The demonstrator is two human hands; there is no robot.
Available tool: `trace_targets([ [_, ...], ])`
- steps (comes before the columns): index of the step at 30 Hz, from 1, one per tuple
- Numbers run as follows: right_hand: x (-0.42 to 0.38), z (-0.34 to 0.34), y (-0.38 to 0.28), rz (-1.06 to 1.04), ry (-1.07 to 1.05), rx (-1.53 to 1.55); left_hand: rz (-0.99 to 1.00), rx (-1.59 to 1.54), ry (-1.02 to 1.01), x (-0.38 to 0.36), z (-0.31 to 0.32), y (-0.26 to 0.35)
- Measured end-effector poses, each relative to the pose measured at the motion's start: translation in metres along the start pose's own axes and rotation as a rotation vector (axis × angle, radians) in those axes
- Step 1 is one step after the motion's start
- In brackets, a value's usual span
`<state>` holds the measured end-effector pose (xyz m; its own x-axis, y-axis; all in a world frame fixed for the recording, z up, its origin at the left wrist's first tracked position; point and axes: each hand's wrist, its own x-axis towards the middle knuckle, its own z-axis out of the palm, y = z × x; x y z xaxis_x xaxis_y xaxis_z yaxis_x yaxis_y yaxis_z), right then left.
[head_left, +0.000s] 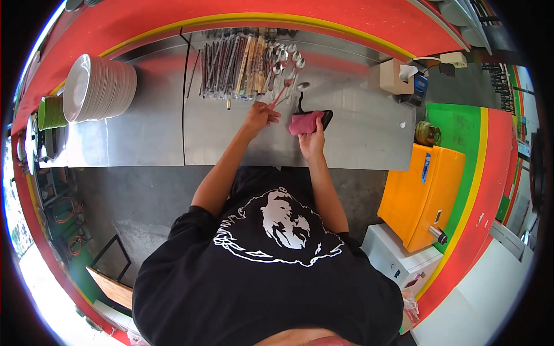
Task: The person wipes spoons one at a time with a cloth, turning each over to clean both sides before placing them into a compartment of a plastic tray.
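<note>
Pressing a pink cloth (pixel 304 122) onto a black ladle (pixel 323 115) mid-desk (pixel 358 138), the right hand (pixel 312 141) is curled on the cloth; the left hand (pixel 261 114) pinches red chopsticks (pixel 281 92). Bundled chopsticks (pixel 231 66) and spoons (pixel 285 60) line the far edge, one plate stack (pixel 98 86) at the left end.

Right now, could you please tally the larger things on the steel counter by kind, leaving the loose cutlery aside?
Plate stack: 1
Green bowl stack: 1
Pink cloth, under the right hand: 1
Black tray: 1
Tissue box: 1
Total: 5
The left hand holds a red stick; the chopsticks and spoons are too bunched to count.
</note>
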<state>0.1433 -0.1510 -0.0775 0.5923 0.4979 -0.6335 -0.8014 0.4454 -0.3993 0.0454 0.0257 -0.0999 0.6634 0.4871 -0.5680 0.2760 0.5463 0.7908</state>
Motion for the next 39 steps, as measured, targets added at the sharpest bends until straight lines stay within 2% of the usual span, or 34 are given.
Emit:
trace_targets([
  [2,-0.002,0.01,0.01,0.037,-0.126,0.067,-0.025,0.0,-0.087,-0.033,-0.009,0.005],
  [5,-0.011,0.036,0.042,0.037,-0.096,-0.116,0.045,0.11,-0.109,-0.071,-0.006,0.006],
  [8,-0.017,0.036,0.063,0.115,-0.253,-0.453,0.052,0.131,-0.178,-0.084,-0.014,-0.002],
  [9,-0.023,0.045,0.073,0.04,-0.162,-0.477,0.08,0.201,-0.18,-0.085,-0.02,-0.004],
  [13,-0.033,0.053,0.088,-0.06,-0.093,-0.693,0.16,0.436,-0.211,-0.093,-0.04,-0.006],
  [18,-0.037,0.053,0.094,-0.045,0.059,-0.645,0.233,0.542,-0.266,-0.098,-0.051,0.0],
  [21,-0.026,0.047,0.102,-0.237,0.155,-0.502,0.166,0.583,-0.314,-0.113,-0.055,0.01],
  [23,-0.023,0.043,0.099,-0.211,0.174,-0.458,0.098,0.585,-0.341,-0.118,-0.057,0.014],
  [30,-0.018,0.046,0.111,-0.15,0.277,-0.287,0.122,0.606,-0.356,-0.126,-0.071,0.022],
  [33,-0.01,0.04,0.115,-0.154,0.32,-0.259,0.122,0.647,-0.387,-0.129,-0.077,0.026],
  [39,-0.003,0.034,0.122,-0.327,0.364,-0.408,0.156,0.727,-0.397,-0.135,-0.086,0.031],
])
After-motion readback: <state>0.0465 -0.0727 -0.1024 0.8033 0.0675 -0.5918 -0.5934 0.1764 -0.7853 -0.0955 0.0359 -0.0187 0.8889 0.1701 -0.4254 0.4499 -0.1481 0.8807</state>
